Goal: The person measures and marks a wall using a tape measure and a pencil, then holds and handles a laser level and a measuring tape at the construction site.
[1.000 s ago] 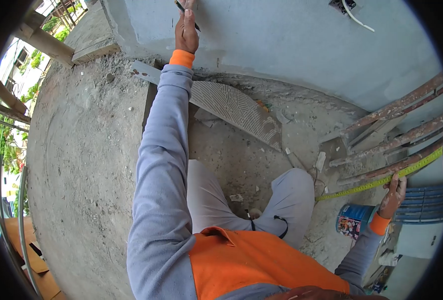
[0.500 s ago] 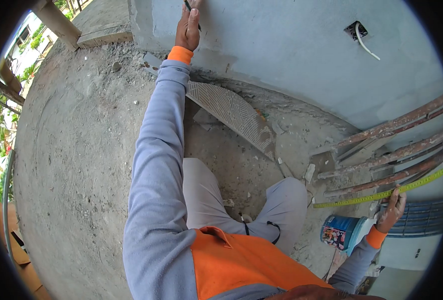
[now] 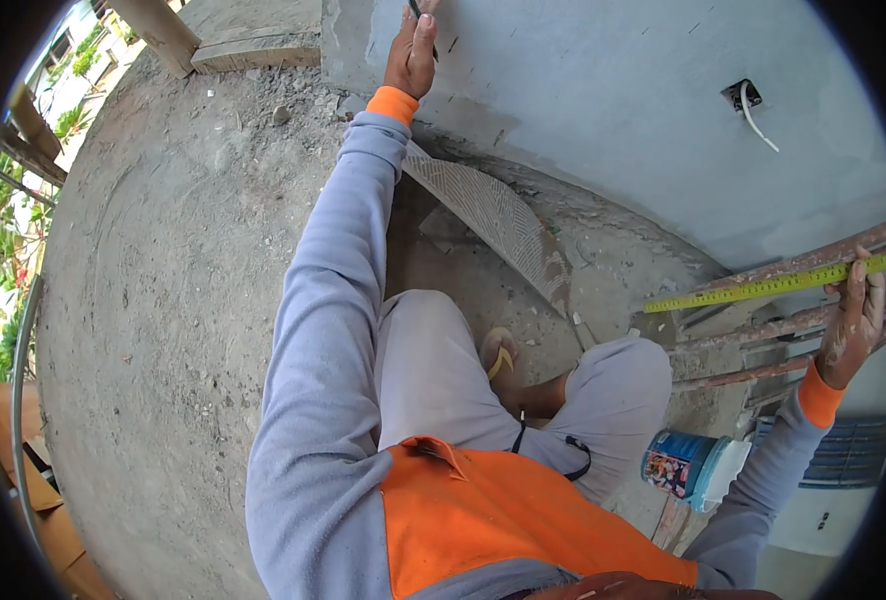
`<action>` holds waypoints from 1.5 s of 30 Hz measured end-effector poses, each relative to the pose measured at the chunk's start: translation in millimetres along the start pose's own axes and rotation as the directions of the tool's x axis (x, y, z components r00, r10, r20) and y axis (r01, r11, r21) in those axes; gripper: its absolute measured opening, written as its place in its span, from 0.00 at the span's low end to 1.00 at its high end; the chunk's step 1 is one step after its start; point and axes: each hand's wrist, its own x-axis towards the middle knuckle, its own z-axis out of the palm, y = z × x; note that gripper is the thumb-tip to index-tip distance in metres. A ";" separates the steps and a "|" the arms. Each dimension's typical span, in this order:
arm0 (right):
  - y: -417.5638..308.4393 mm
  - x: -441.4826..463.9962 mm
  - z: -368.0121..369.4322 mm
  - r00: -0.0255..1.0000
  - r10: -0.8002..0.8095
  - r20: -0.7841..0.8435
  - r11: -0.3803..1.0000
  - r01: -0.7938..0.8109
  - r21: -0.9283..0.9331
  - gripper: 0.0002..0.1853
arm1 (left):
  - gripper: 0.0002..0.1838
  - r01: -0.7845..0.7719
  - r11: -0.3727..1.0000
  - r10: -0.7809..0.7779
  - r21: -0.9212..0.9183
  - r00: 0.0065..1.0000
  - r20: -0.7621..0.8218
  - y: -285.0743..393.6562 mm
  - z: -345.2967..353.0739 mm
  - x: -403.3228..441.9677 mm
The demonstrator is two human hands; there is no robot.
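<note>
My left hand [image 3: 410, 58] is stretched out to the grey wall [image 3: 583, 110], with its fingers closed around a thin dark pencil [image 3: 415, 10]. The far part of that hand is cut off by the top of the view. On the right, my right hand [image 3: 853, 315] grips a yellow tape measure [image 3: 753, 290] between thumb and fingers. The blade sticks out to the left, its free end in the air in front of the rusty metal bars [image 3: 793, 325]. The tape's case is not visible.
A patterned tile piece [image 3: 493, 205] leans at the foot of the wall. A blue paint bucket [image 3: 688, 465] stands beside my knee, near a blue grille [image 3: 843, 450]. White cable hangs from a wall box [image 3: 743, 95]. Rubble [image 3: 281, 115] lies on the rough floor.
My right hand has moved up and outward with the tape measure, raising the blade toward the wall. The view has shifted, and my foot in a sandal now shows between my legs.
</note>
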 end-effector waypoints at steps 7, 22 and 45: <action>0.4 78.9 74.7 0.987 -0.122 0.103 0.984 0.107 0.142 0.18 | 0.28 -0.111 0.992 0.116 0.062 0.990 -0.079 -21.3 0.8 2.0; -112.6 220.0 241.5 0.826 -0.548 0.131 0.788 0.457 0.413 0.18 | 0.29 -0.155 0.988 0.155 0.015 0.984 -0.085 -35.5 -8.1 -1.5; -141.2 243.8 327.2 0.506 -0.861 -0.057 0.497 0.859 0.123 0.14 | 0.30 -0.134 0.991 0.130 -0.019 0.979 -0.160 -54.8 -29.8 6.3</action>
